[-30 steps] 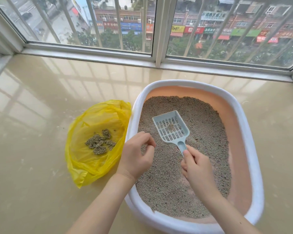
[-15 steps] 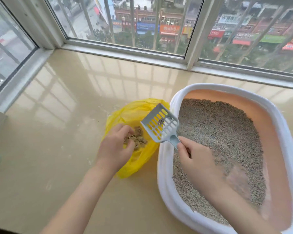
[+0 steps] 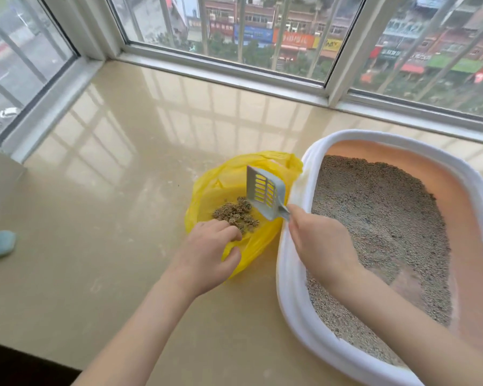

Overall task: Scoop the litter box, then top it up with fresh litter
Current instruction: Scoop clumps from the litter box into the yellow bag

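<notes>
White-rimmed litter box sat rightmost, one of one, its grey litter bare in patches. One yellow bag held the clumps; left hand pinched its edge. One scoop, tipped, emptied, handle gripped by right hand. Scooping step, probably; next called for another pass through the litter.

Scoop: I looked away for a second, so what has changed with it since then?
The right hand carried the scoop from the box left over the bag and tipped it. The left hand moved to the bag's edge. Box and bag stayed put.
</notes>
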Demonstrator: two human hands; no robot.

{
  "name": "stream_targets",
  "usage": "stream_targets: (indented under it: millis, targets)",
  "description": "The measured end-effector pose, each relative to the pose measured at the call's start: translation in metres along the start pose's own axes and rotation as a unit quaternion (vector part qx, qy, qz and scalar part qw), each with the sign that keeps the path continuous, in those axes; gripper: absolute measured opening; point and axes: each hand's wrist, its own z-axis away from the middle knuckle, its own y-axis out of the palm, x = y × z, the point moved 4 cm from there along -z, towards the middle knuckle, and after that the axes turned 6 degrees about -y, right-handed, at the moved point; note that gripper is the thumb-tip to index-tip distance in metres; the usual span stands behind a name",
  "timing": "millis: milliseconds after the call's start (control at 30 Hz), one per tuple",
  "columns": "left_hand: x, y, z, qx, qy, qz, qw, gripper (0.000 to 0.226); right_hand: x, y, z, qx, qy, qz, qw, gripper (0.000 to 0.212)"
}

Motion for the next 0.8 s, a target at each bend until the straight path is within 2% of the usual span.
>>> stream_targets:
  millis: [33, 67, 100, 167, 200, 233, 267, 400, 500, 600, 700, 800]
  targets:
    - [-0.004, 0.002, 0.001, 0.000, 0.001, 0.006, 1.000, 0.030, -0.009, 0.000, 0.004, -0.004, 0.046, -0.116, 0.992, 0.016]
    - [-0.008, 0.002, 0.000, -0.005, 0.000, 0.018, 1.000, 0.031, -0.017, 0.001, 0.008, -0.021, 0.080, -0.235, 0.969, 0.028]
    - [-0.013, 0.002, -0.001, -0.012, -0.002, 0.032, 0.999, 0.032, -0.024, -0.001, 0.014, -0.041, 0.122, -0.345, 0.930, 0.032]
    - [-0.027, 0.002, -0.006, -0.028, -0.004, 0.069, 0.997, 0.031, -0.039, -0.009, 0.029, -0.058, 0.205, -0.523, 0.825, 0.028]
    - [-0.036, 0.002, -0.008, -0.034, -0.003, 0.089, 0.995, 0.028, -0.047, -0.015, 0.038, -0.049, 0.237, -0.576, 0.781, 0.025]
    - [-0.045, 0.004, -0.011, -0.040, -0.002, 0.105, 0.994, 0.025, -0.057, -0.021, 0.048, -0.037, 0.256, -0.604, 0.754, 0.023]
    - [-0.056, 0.005, -0.014, -0.047, 0.000, 0.118, 0.992, 0.023, -0.066, -0.028, 0.059, -0.028, 0.267, -0.613, 0.743, 0.023]
    - [-0.098, 0.015, -0.022, -0.101, 0.010, 0.159, 0.982, 0.024, -0.113, -0.049, 0.100, -0.044, 0.299, -0.607, 0.735, 0.022]
    - [-0.119, 0.031, -0.025, -0.134, -0.011, 0.184, 0.974, 0.027, -0.146, -0.052, 0.129, -0.031, 0.322, -0.566, 0.758, 0.022]
    - [-0.129, 0.049, -0.023, -0.153, -0.020, 0.192, 0.969, 0.027, -0.174, -0.051, 0.150, 0.044, 0.303, -0.479, 0.823, 0.022]
    - [-0.133, 0.060, -0.019, -0.174, -0.025, 0.188, 0.966, 0.028, -0.194, -0.054, 0.165, 0.144, 0.242, -0.341, 0.897, 0.029]
    - [-0.134, 0.064, -0.019, -0.194, -0.029, 0.165, 0.967, 0.031, -0.211, -0.053, 0.172, 0.228, 0.198, -0.178, 0.937, 0.047]
